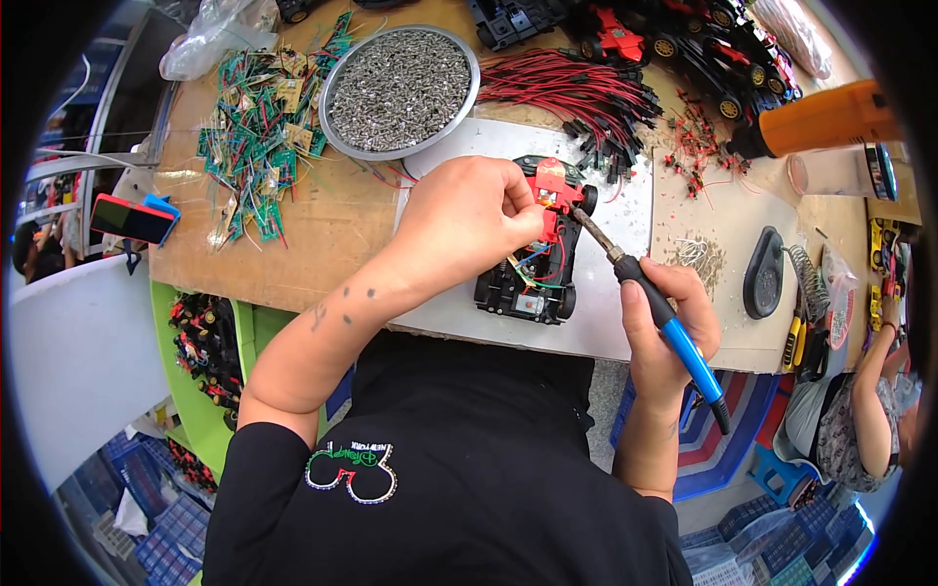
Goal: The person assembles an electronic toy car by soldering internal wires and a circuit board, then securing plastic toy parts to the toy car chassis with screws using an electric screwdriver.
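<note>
A white flat board (613,298) lies on the brown wooden tabletop (332,213), under a black-and-red plastic toy car chassis (542,264). Behind the chassis — to its left — stands a round silvery metal bowl (386,153), left of red-and-black wires (562,90) and right of green circuit boards (264,146). Right of the board — a black oval object (763,273) on a flat beige sheet (721,322).

Workshop, toy assembly. Evidence: bench (191,220) carrying heaped circuit boards (278,161), bundled red wires (547,83), bowl (391,154) of small metal parts, many toy cars (618,41); soldering iron (686,350) above it.
</note>
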